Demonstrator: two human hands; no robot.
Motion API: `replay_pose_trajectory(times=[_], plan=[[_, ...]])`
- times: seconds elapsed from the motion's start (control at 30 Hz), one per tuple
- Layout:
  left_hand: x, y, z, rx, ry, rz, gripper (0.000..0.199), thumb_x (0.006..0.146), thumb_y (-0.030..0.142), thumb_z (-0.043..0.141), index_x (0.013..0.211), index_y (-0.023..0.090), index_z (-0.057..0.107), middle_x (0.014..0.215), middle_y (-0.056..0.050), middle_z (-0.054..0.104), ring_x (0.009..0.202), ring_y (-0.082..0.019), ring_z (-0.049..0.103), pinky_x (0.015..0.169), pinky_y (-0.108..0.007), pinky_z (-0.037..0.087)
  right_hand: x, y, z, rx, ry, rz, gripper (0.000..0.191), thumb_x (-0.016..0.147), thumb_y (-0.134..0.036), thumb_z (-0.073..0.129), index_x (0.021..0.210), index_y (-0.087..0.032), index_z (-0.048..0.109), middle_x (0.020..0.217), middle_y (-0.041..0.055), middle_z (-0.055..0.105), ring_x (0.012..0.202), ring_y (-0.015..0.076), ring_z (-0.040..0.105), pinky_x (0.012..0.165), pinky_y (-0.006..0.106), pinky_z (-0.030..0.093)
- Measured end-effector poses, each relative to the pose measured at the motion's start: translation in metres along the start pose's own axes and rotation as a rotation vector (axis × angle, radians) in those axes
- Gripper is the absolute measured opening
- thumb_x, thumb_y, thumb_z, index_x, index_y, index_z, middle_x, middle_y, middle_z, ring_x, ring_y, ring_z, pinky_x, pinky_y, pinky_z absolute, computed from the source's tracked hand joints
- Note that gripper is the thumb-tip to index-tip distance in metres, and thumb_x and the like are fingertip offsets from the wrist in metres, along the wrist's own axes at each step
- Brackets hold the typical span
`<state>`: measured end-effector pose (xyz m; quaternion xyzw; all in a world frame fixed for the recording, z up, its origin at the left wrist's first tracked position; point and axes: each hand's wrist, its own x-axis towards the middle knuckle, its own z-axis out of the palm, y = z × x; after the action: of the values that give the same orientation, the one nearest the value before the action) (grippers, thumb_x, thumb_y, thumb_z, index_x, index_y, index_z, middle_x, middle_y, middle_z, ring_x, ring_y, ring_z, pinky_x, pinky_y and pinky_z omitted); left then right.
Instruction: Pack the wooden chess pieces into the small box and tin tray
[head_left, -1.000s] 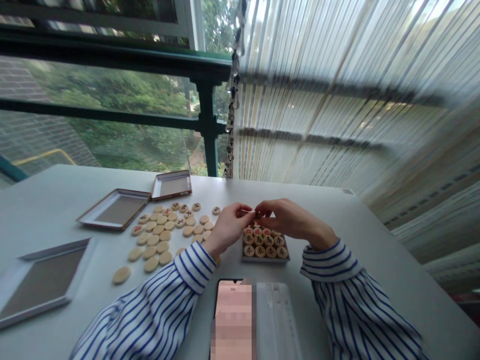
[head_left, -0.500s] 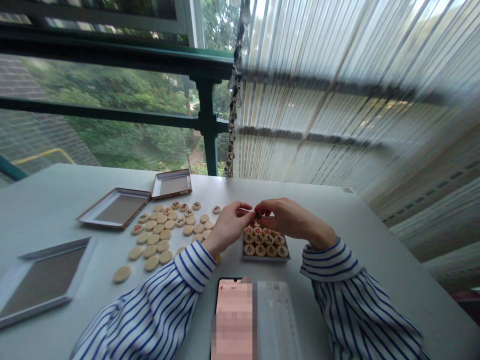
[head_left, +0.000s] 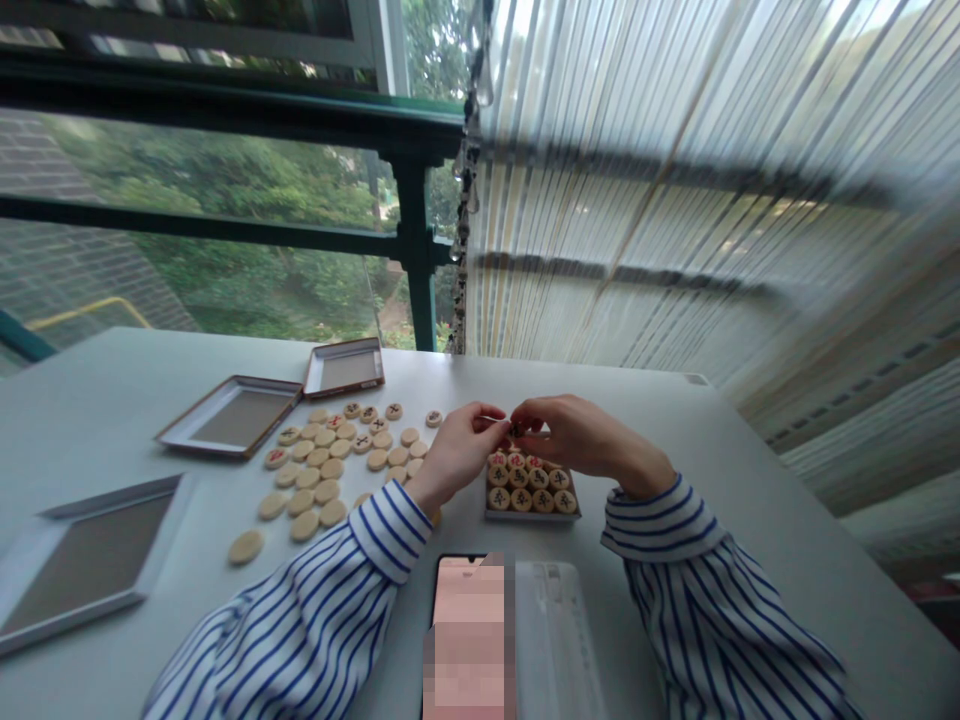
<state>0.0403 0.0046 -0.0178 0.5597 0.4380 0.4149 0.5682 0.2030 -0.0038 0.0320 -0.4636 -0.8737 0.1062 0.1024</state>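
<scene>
Fingertips of both my hands meet around one small xiangqi piece [head_left: 517,431], whose face carries a dark mark. My right hand [head_left: 581,432] pinches it from the right. From the left, my left hand [head_left: 466,446] closes thumb and fingers at its edge; my fingers partly cover the piece. Just below them lies a shallow box [head_left: 534,517] packed with rows of xiangqi pieces [head_left: 541,499], black characters in the near rows and red ones behind. The back of that box is hidden under my hands. Loose pieces [head_left: 318,457] are scattered left of my left hand, most blank side up.
Left on the white table [head_left: 637,600] are two brown-edged trays [head_left: 247,452] [head_left: 343,390] and a grey open tray [head_left: 82,617]. A phone [head_left: 469,640] lies in front of me beside a translucent case [head_left: 559,640]. Beyond the table are a green railing [head_left: 416,220] and a string curtain [head_left: 600,230].
Both hands stay in nearly the same place around the piece, with only a slight shift of the fingertips. The box and loose pieces look unchanged.
</scene>
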Motion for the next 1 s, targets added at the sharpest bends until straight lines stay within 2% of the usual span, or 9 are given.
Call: replay_pose_trajectory(times=[0.37, 0.47, 0.6, 0.7, 0.83, 1.0], plan=[[0.003, -0.005, -0.001, 0.066, -0.04, 0.008, 0.02, 0.075, 0.025, 0.056, 0.089, 0.011, 0.056, 0.071, -0.007, 0.066, 0.063, -0.015, 0.062, 0.06, -0.026, 0.048, -0.001, 0.0, -0.001, -0.02, -0.019, 0.015, 0.02, 0.078, -0.031, 0.054, 0.091, -0.019, 0.064, 0.08, 0.0049, 0.066, 0.071, 0.0137, 0.058, 0.06, 0.023, 0.037], [0.005, -0.007, -0.005, 0.228, 0.002, 0.089, 0.02, 0.076, 0.025, 0.053, 0.091, 0.012, 0.058, 0.076, -0.008, 0.067, 0.067, -0.016, 0.062, 0.063, -0.027, 0.048, -0.001, 0.0, -0.002, -0.026, -0.023, 0.025, 0.021, 0.078, -0.031, 0.053, 0.092, -0.019, 0.064, 0.081, 0.0052, 0.067, 0.07, 0.0139, 0.058, 0.061, 0.023, 0.038], [0.005, -0.008, -0.012, 0.61, 0.106, 0.247, 0.024, 0.078, 0.024, 0.049, 0.094, 0.013, 0.063, 0.09, -0.01, 0.066, 0.074, -0.017, 0.061, 0.073, -0.029, 0.046, 0.0, 0.001, -0.002, -0.042, -0.027, 0.033, 0.022, 0.078, -0.032, 0.052, 0.093, -0.019, 0.064, 0.08, 0.005, 0.067, 0.07, 0.0144, 0.059, 0.061, 0.024, 0.038], [0.006, -0.012, -0.015, 0.787, 0.082, 0.251, 0.03, 0.08, 0.024, 0.045, 0.102, 0.011, 0.062, 0.1, -0.012, 0.064, 0.079, -0.018, 0.061, 0.08, -0.03, 0.045, -0.001, 0.001, -0.003, -0.037, -0.033, 0.044, 0.023, 0.078, -0.032, 0.052, 0.093, -0.019, 0.064, 0.081, 0.0055, 0.067, 0.071, 0.0146, 0.059, 0.062, 0.024, 0.039], [0.007, -0.02, -0.015, 0.898, 0.005, 0.217, 0.034, 0.08, 0.021, 0.043, 0.108, 0.011, 0.059, 0.106, -0.014, 0.063, 0.093, -0.02, 0.059, 0.085, -0.03, 0.042, -0.001, 0.003, -0.003, -0.049, -0.036, 0.06, 0.023, 0.078, -0.031, 0.053, 0.093, -0.019, 0.064, 0.082, 0.0055, 0.067, 0.072, 0.0147, 0.059, 0.062, 0.024, 0.039], [0.008, -0.026, -0.016, 0.904, -0.037, 0.215, 0.036, 0.081, 0.022, 0.04, 0.109, 0.011, 0.059, 0.109, -0.015, 0.062, 0.101, -0.022, 0.056, 0.089, -0.031, 0.04, -0.001, 0.006, -0.002, -0.062, -0.038, 0.065, 0.024, 0.078, -0.033, 0.052, 0.095, -0.02, 0.063, 0.082, 0.0055, 0.067, 0.072, 0.0152, 0.059, 0.062, 0.024, 0.039]])
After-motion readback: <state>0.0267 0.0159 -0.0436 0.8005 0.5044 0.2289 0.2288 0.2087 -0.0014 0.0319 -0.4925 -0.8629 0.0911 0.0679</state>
